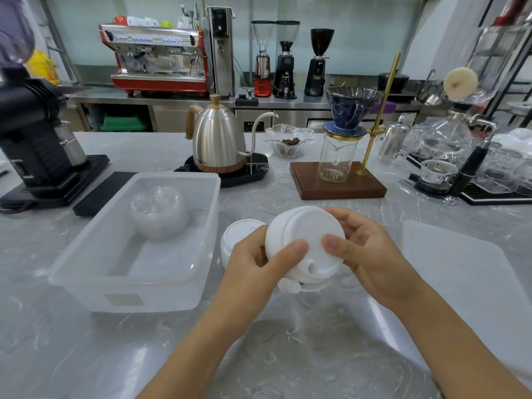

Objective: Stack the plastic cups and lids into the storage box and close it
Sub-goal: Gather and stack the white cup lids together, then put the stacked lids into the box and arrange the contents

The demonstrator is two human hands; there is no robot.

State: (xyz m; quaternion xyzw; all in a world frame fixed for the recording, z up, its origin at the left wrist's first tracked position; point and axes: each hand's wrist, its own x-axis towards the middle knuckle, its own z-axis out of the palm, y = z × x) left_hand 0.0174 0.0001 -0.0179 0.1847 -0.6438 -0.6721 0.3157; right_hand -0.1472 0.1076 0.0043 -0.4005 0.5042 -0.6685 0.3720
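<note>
Both hands (316, 254) grip a round stack of smooth white lids (305, 243).

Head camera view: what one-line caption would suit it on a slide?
Both hands, left and right, hold a stack of white lids beside the open storage box.

Partly legible lettering ending "sta" on kettle (218, 139) base band
</note>
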